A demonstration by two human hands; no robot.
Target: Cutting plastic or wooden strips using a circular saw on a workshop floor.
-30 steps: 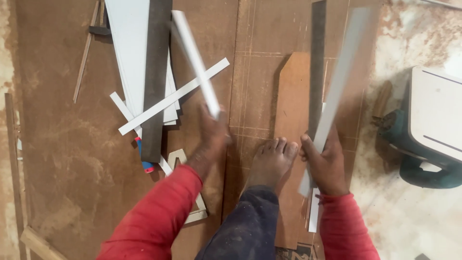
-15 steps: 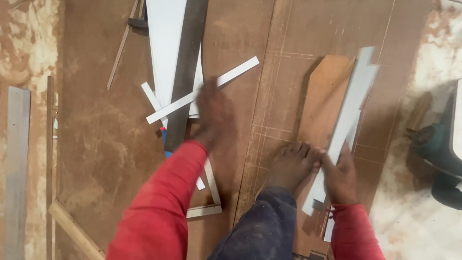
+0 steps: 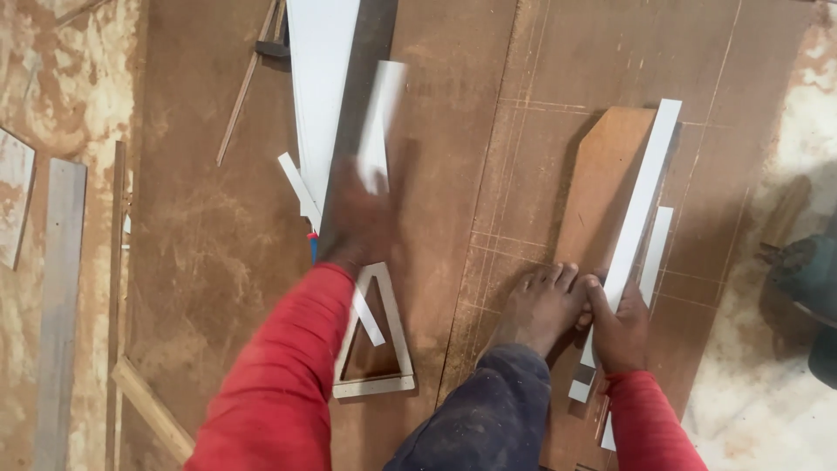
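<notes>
sleeves: red, long, both arms | trouser leg: dark navy, dusty | foot [image 3: 542,307]: bare

A large brown board [image 3: 218,262] covers most of the floor; it is dusty and has thin scored lines. Beside it on both sides the bare floor [image 3: 767,384] is pale with rust-coloured stains. A grey plank [image 3: 59,296] and thin wooden strips [image 3: 115,288] lie along the left edge, and a dark green machine [image 3: 811,279] stands at the far right.
</notes>
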